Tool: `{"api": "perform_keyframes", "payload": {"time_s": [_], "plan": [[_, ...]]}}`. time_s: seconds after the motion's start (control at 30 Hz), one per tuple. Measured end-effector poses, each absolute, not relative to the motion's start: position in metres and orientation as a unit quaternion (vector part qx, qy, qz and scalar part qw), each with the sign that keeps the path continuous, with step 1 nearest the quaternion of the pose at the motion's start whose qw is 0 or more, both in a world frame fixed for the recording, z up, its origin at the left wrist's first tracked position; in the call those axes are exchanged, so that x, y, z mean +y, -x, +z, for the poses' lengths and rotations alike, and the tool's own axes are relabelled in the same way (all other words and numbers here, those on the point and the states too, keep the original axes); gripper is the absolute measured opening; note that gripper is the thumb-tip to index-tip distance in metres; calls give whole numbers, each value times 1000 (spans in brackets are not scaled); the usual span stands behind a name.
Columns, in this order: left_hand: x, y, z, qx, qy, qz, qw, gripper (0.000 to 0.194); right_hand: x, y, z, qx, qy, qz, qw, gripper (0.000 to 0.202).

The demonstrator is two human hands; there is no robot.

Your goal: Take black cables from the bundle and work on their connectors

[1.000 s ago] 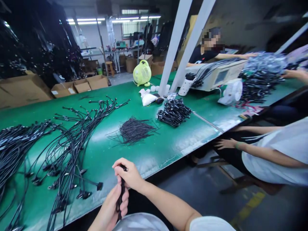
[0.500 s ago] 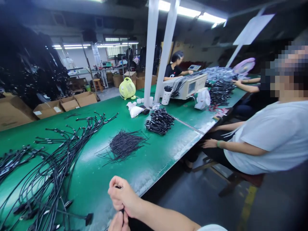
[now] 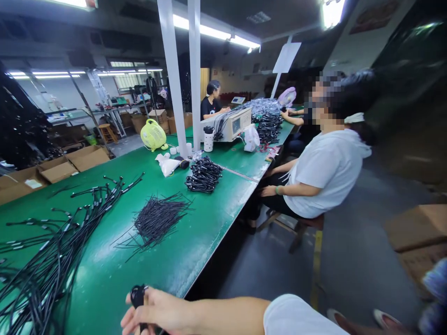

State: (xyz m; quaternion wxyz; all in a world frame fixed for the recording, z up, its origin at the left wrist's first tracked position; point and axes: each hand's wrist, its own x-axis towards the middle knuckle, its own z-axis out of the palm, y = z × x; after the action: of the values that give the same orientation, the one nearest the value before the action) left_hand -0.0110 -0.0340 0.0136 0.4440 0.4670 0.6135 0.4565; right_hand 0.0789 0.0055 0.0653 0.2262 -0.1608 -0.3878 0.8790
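Note:
My right hand [image 3: 157, 309] is at the bottom of the head view, over the near edge of the green table [image 3: 115, 279]. Its fingers are wrapped round a small black coiled cable [image 3: 138, 296]. My left hand cannot be made out apart from it; at most some fingertips show at the bottom edge. Beyond the hand lies a loose pile of thin black ties [image 3: 159, 218]. A spread of long black cables [image 3: 70, 237] covers the table's left side. Farther back sits a heap of bundled black cables [image 3: 203, 174].
Behind the bundles stand a white bag [image 3: 167, 164], a green fan [image 3: 153, 135], a speckled bottle [image 3: 208, 139] and a boxy instrument [image 3: 226, 124]. A person in a white top [image 3: 323, 172] sits at the table's right edge. Cardboard boxes [image 3: 419, 232] stand at the right.
The view has turned right, so the table's things sit farther left. My right hand has turned, and a black coiled cable now shows in its fingers. My left hand has mostly dropped out of sight.

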Motion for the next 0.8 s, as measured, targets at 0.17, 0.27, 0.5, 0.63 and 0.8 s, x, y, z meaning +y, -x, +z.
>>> {"api": "perform_keyframes", "payload": {"time_s": [0.17, 0.27, 0.5, 0.63, 0.8], "plan": [[-102, 34, 31, 664, -489, 418, 380, 32, 36, -115, 83, -687, 352, 621, 134, 33], [-122, 53, 43, 714, -572, 358, 186, 42, 113, -153, 104, -702, 483, 484, 198, 26], [-145, 108, 22, 791, -573, 182, -115, 46, 287, -247, 148, -670, 656, 136, 318, 38], [-151, 118, 13, 783, -588, 188, -72, 42, 311, -272, 143, -675, 665, 106, 304, 33], [-146, 132, 26, 824, -542, 165, -16, 47, 329, -282, 121, -700, 623, 98, 336, 24]]}}
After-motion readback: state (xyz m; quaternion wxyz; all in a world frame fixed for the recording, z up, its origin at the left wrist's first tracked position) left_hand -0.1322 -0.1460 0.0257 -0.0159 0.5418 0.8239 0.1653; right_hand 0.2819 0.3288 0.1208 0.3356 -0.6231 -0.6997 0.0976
